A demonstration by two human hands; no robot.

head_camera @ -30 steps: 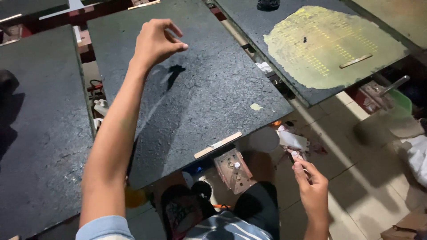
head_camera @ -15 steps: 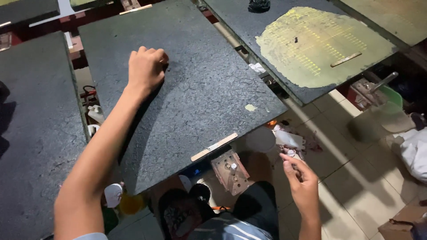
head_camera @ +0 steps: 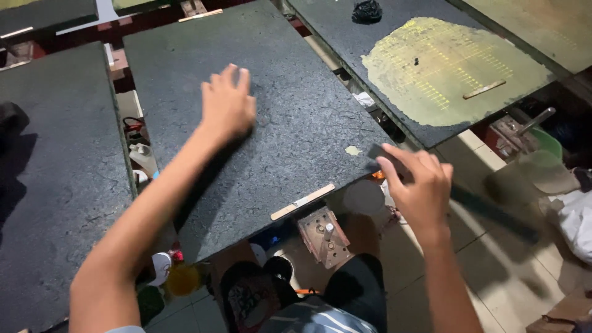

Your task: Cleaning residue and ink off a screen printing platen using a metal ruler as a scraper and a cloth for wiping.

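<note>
A large dark grey textured board (head_camera: 296,123) lies tilted in front of me. My left hand (head_camera: 227,105) rests palm down on its middle, fingers stretched out and holding nothing. My right hand (head_camera: 419,185) hovers at the board's near right corner, by a small pale spot (head_camera: 353,150). Its fingers curl over a long dark bar (head_camera: 493,213), which is blurred by motion and runs down to the right beneath the hand. A thin wooden strip (head_camera: 302,202) is fixed at the board's near edge.
A similar dark board (head_camera: 55,185) lies to the left. Another at the upper right has a yellowish patch (head_camera: 450,68) and a black lump (head_camera: 368,11). On the tiled floor are a small metal plate (head_camera: 324,234), a green basin (head_camera: 547,143) and white cloth (head_camera: 576,216).
My left hand dropped from a raised fist to lie flat on the board. My right hand rose from the floor to the board's corner, now with a blurred dark bar in it.
</note>
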